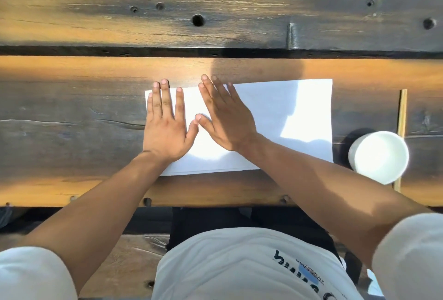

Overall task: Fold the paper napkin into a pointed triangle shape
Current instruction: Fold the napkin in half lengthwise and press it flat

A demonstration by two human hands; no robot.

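Pressing flat with spread fingers, the left hand (165,129) and right hand (225,117) hide the left part of the white rectangular paper napkin (287,112) on the wooden plank table (72,108).

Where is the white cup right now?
In the head view, the white cup stands on the wooden table at the right, just off the paper napkin's lower right corner, partly covering a thin wooden stick.

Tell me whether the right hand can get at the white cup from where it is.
Probably yes. The right hand lies flat on the napkin, and the white cup stands just past the napkin's right edge with nothing between them.
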